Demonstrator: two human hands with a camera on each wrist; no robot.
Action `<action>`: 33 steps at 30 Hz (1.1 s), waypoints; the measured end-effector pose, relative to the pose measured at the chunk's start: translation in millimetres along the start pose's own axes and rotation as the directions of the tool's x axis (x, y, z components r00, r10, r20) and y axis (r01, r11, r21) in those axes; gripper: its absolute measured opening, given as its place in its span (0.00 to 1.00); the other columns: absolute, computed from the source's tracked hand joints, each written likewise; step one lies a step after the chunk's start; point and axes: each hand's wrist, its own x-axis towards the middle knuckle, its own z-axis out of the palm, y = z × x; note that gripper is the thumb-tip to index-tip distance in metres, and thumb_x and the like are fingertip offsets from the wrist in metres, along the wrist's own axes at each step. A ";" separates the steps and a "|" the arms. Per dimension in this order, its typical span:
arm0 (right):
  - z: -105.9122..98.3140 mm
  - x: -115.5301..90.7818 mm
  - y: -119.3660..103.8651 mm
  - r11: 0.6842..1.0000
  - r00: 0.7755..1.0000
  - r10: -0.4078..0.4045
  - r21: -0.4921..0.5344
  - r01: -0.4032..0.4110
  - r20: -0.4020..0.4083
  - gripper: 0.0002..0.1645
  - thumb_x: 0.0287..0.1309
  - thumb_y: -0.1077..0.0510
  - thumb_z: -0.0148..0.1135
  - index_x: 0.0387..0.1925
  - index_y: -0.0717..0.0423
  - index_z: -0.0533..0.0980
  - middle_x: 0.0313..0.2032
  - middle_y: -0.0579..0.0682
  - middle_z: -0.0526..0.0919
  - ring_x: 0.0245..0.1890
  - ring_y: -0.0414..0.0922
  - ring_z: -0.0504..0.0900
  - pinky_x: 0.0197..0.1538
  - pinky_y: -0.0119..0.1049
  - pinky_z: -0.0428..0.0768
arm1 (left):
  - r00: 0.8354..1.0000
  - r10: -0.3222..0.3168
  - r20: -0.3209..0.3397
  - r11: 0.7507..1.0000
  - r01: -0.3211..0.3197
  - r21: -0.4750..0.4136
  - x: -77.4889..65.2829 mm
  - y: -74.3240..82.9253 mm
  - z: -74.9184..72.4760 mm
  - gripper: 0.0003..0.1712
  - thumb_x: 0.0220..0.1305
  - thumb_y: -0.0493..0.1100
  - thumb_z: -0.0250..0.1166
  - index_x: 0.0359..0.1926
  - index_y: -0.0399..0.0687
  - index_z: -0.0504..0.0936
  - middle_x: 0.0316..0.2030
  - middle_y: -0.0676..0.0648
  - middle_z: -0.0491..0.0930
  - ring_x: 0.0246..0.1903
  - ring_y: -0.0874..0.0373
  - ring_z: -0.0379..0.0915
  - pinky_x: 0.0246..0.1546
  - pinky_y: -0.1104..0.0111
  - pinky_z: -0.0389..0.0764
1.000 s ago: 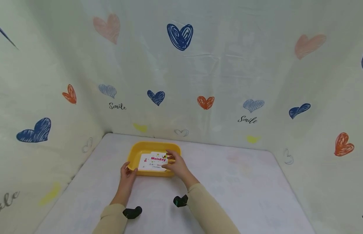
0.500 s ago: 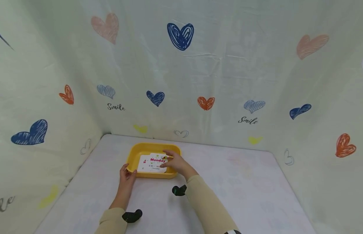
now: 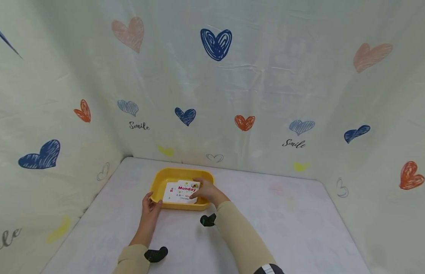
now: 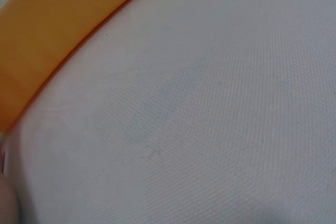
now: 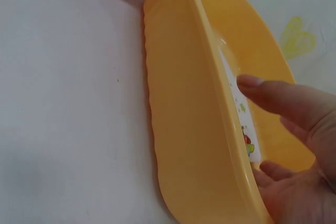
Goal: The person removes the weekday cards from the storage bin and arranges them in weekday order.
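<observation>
In the head view, a yellow plastic tray [image 3: 185, 206] stands toward the back left of the table. Inside it lie white printed cards: one reads "Monday" [image 3: 183, 192], and another card [image 3: 169, 193] shows partly beneath it at the left. My left hand [image 3: 150, 210] grips the tray's front left corner, thumb at the front rim. Over the tray's right side, my right hand [image 3: 210, 191] reaches in at the Monday card's right end, its thumb and fingers spread apart. The right wrist view shows the thumb [image 5: 250, 81] above the card [image 5: 244, 114]; the fingertips' contact is partly hidden by the rim.
A white cloth-covered table [image 3: 267, 224] extends in front and to the right. Behind and at the sides hangs a pale curtain [image 3: 267, 91] printed with hearts and "Smile". Black wrist devices [image 3: 156, 254] jut inward from both sleeves.
My right hand has shifted slightly and its fingers have come lower over the Monday card. The left hand keeps its grip on the tray. The view has shifted slightly.
</observation>
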 end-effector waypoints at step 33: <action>35.4 17.3 1.5 0.952 0.995 0.043 0.307 -0.013 -0.091 0.32 0.45 0.70 0.75 0.56 0.56 0.78 0.52 0.54 0.78 0.47 0.50 0.75 0.58 0.44 0.76 | 1.000 -0.007 0.000 1.000 0.007 -0.003 2.3 -3.1 0.8 0.38 0.73 0.48 0.55 0.75 0.61 0.44 0.74 0.37 0.45 0.68 0.41 0.48 0.67 0.49 0.59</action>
